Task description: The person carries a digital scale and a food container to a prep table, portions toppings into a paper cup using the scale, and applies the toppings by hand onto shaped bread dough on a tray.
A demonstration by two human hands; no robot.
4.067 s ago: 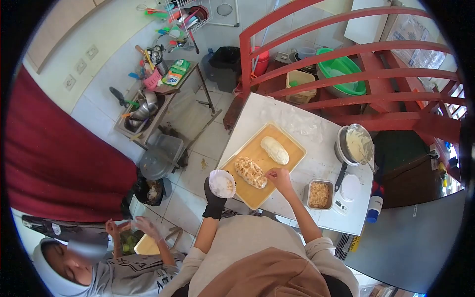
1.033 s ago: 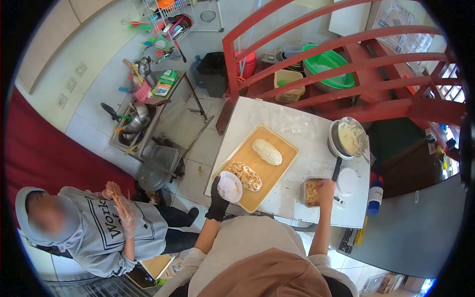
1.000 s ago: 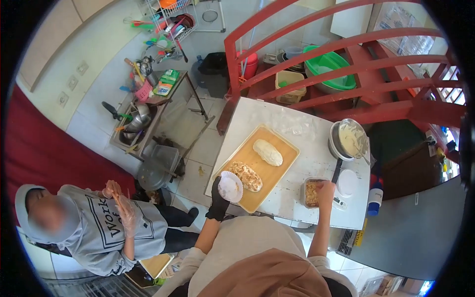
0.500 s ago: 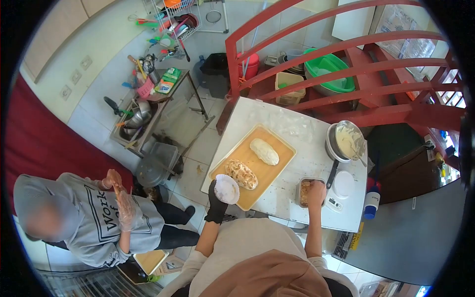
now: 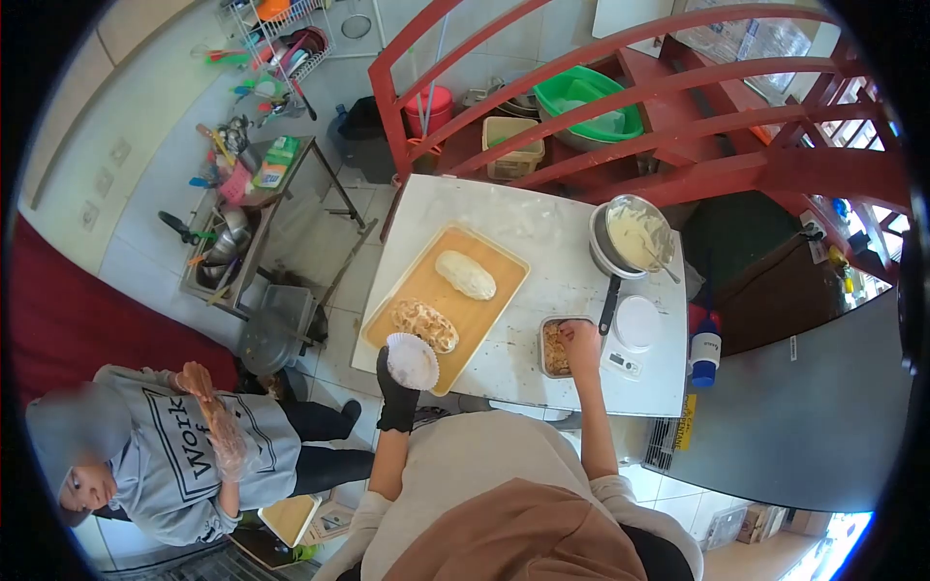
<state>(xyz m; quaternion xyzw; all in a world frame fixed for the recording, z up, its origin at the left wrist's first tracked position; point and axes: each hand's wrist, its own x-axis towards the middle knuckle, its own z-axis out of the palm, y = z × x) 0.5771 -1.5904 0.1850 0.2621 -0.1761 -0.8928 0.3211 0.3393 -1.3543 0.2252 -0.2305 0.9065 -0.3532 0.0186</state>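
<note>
My left hand [image 5: 396, 399], in a black glove, is closed around a white fluted paper baking cup [image 5: 413, 363] with something white inside. It is at the near left corner of a wooden tray [image 5: 489, 315]. On that tray lie a smooth, pale, oval loaf-like piece [image 5: 465, 275] and a similar one coated in brown bits [image 5: 426, 325]. My bare right hand [image 5: 582, 345] reaches into a rectangular container [image 5: 543, 334] of brown crumbly bits [image 5: 555, 352]. Its fingers are drawn together, their tips partly hidden, so what they pinch is unclear.
A white kitchen scale [image 5: 622, 364] and a bowl of pale cream [image 5: 635, 232] with a spoon are at the table's right. Red railings [image 5: 620, 160] run behind the white table [image 5: 513, 373]. At left stands a person in a grey hoodie [image 5: 184, 455] wearing clear plastic gloves.
The whole view has shifted, so the table appears further left and higher. My left hand still holds the baking cup, and my right hand stays at the crumb container.
</note>
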